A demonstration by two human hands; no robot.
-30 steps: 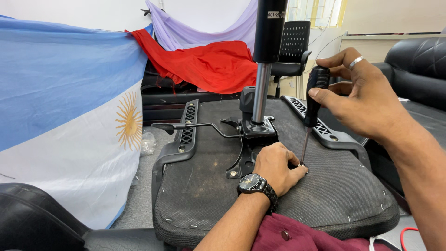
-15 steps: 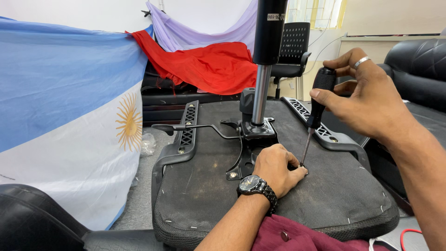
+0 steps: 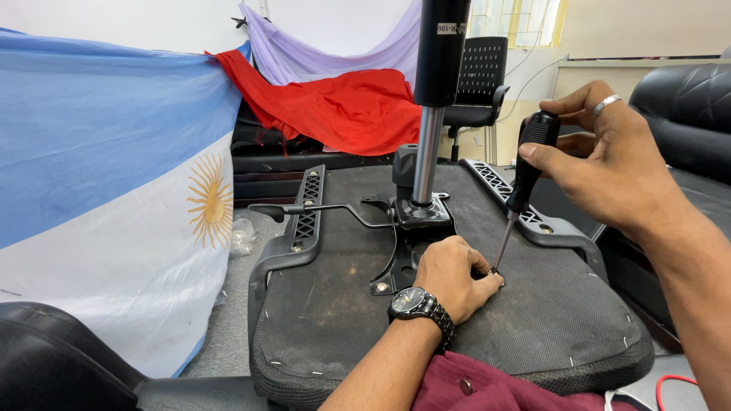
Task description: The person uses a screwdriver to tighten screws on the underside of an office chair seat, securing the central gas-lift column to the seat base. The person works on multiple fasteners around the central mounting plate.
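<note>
Upturned office chair seat (image 3: 320, 304), underside up, gas lift column (image 3: 435, 99) standing from tilt mechanism (image 3: 415, 217). Right hand (image 3: 609, 164) closed round black handle of screwdriver (image 3: 521, 186); shaft slants down, tip at seat underside just right of mechanism. Left hand (image 3: 453, 278) rests on seat, fingers (image 3: 487, 283) pinched at tip, steadying it; fastener itself hidden. One bolt (image 3: 382, 288) shows seated at mechanism's front corner. Armrest bracket (image 3: 301, 228) lies along left edge. Judgement: fastening at this point under way, not finished.

bright, even | window (image 3: 525, 19) glare (top right) | sharp focus
</note>
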